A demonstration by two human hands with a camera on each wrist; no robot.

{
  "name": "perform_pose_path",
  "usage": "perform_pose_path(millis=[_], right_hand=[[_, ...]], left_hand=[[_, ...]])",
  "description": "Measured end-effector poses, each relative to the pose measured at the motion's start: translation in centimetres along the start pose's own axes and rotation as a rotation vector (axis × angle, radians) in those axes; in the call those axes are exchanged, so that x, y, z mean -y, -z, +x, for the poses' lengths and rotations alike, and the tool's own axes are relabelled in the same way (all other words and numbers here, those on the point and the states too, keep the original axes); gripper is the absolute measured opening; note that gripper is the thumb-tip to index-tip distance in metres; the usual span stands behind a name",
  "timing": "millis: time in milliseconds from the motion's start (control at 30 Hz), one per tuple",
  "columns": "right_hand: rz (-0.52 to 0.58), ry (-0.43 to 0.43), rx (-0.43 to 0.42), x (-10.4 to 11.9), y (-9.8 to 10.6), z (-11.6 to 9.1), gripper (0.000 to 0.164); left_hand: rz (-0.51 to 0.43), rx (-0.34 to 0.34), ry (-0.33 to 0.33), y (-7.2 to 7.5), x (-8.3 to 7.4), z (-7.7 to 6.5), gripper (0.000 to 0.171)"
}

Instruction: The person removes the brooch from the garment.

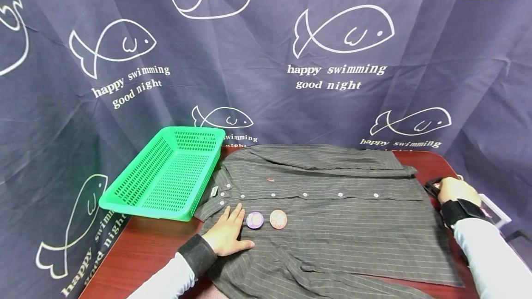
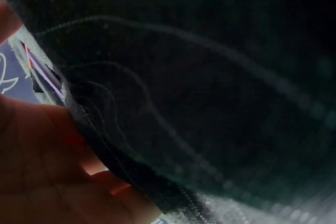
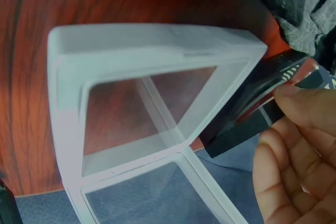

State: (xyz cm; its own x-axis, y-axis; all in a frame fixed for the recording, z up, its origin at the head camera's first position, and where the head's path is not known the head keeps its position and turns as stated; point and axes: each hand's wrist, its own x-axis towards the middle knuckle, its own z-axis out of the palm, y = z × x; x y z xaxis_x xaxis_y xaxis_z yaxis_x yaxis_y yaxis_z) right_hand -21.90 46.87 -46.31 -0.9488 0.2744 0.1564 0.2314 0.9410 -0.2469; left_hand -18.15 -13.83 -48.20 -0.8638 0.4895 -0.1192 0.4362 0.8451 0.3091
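A dark grey pinstriped shirt [image 1: 353, 230] is spread over the table, its collar to the left. My left hand [image 1: 226, 234] rests on it near the collar with fingers extended. Just right of those fingertips lie a purple round badge [image 1: 255, 220] and a pinkish-orange one [image 1: 278, 219]. In the left wrist view, dark striped cloth [image 2: 184, 77] fills most of the picture. At the table's right edge my right hand [image 1: 459, 190] pinches a flat black box [image 3: 241, 129] with red and white markings between thumb and fingers. Beside it a white-framed clear display case [image 3: 126, 45] stands opened.
A green plastic basket [image 1: 137, 211] sits at the table's back left, overlapping the shirt's collar side in the head view. The reddish wooden table [image 1: 149, 253] shows along the left and right. A blue curtain [image 1: 266, 68] with fish prints hangs behind.
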Motion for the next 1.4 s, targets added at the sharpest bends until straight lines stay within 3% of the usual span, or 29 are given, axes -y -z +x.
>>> perform_pose_path(millis=[533,867,1133,1400], right_hand=[[0.018,0.029,-0.062,0.7,-0.7,-0.7,0.023],[0.038,0.068,0.002,1.4,0.2,0.4,0.016],[0.123,0.182,-0.065,6.0,1.0,0.5,0.024],[0.207,0.311,-0.122,11.4,0.5,-0.7,0.026]], left_hand=[[0.013,-0.013,-0.007,0.1,0.0,-0.1,0.093],[0.011,-0.01,-0.009,0.2,-0.1,-0.3,0.094],[0.011,-0.002,-0.003,0.2,-0.1,-0.1,0.093],[0.006,0.009,0.005,0.4,-0.3,-0.1,0.094]])
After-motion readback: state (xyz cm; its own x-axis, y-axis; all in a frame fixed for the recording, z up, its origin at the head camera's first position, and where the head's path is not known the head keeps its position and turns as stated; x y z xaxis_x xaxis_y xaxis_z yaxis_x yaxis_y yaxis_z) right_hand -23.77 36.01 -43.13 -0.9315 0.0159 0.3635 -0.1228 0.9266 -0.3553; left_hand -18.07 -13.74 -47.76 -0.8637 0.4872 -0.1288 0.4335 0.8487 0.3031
